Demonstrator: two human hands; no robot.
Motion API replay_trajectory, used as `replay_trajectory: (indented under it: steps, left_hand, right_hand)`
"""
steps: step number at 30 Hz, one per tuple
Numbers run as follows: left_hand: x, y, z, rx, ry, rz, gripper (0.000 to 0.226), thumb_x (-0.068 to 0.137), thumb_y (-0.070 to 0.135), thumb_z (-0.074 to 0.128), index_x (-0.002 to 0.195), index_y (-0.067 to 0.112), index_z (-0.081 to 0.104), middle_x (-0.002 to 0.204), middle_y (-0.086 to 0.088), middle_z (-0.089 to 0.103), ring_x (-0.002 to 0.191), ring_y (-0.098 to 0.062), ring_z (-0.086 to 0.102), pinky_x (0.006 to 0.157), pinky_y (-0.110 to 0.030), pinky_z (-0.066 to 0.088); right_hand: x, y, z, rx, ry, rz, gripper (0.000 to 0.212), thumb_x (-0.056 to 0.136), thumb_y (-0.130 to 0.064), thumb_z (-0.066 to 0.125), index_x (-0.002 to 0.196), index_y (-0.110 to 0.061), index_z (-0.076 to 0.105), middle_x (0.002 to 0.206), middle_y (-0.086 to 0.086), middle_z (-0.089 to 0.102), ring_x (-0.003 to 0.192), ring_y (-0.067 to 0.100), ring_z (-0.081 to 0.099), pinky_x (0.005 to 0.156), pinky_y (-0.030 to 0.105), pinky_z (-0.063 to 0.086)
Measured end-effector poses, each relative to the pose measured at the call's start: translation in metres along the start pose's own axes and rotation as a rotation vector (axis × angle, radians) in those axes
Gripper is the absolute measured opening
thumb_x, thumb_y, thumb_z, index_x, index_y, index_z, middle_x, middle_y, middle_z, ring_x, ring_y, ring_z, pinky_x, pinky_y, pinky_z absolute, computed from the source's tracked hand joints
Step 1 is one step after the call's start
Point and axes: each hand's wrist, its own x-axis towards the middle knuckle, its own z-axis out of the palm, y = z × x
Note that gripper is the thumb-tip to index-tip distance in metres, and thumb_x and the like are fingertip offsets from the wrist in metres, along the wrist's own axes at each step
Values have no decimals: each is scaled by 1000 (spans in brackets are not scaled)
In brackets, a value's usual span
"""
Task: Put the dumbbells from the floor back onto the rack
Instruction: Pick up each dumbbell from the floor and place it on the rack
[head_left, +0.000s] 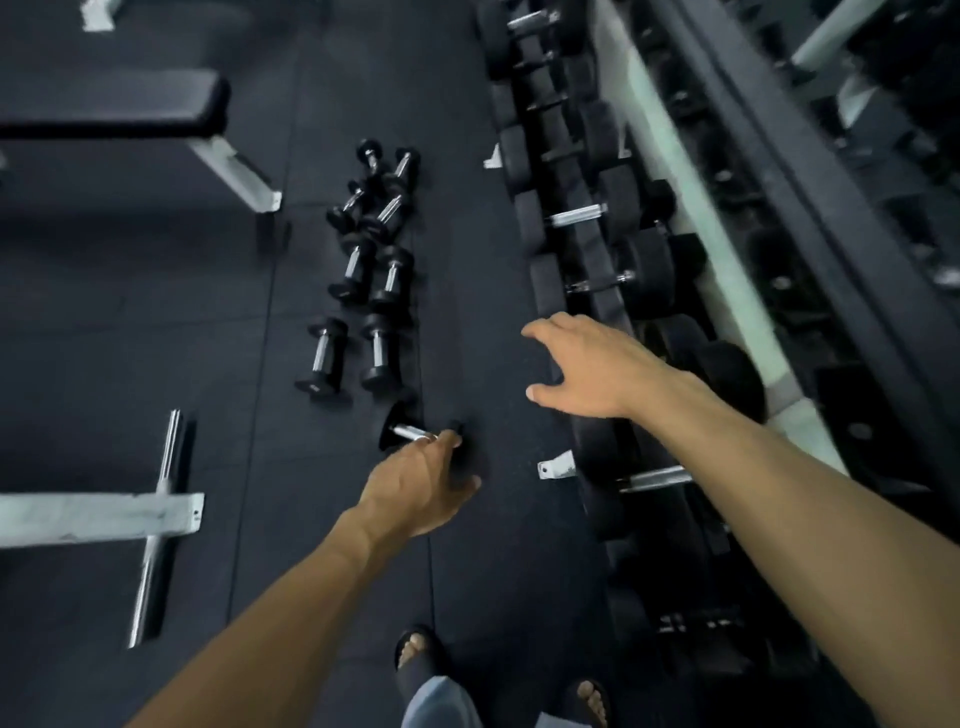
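The left hand (415, 488) grasped the chrome handle of the nearest dumbbell (410, 431) on the rubber floor (156, 322), the right hand (582, 369) spread free near the rack (691, 218), while a cluster of loose dumbbells (363, 270) remained unracked.

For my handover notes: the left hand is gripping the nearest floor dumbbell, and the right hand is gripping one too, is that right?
Not quite. In the head view the right hand is open and holds nothing; only the left hand grips the nearest dumbbell.
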Motion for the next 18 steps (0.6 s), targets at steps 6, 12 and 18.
replay_trajectory:
  steps: [6,12,18]
  left_hand:
    - [31,-66,-8,38,25,-123,49,91,47,54,131,20,46,128,-6,54,113,-29,57,85,-39,48]
    - [98,-122,20,46,-48,-177,51,90,49,53,131,21,45,130,-4,52,115,-28,56,89,-41,49]
    - [192,-176,78,83,-122,-167,52,91,49,51,134,20,41,131,-4,51,116,-27,56,88,-40,49]
  right_hand:
    - [84,-36,34,-8,-59,-57,68,89,-44,62,148,-21,35,134,2,50,124,25,49,98,44,46]
    - [177,-33,94,5,-159,-85,68,89,-43,62,148,-21,35,132,2,51,121,25,51,95,44,48]
    - [267,-7,189,49,-247,-64,68,89,-43,63,148,-22,35,132,2,51,120,25,52,94,42,49]
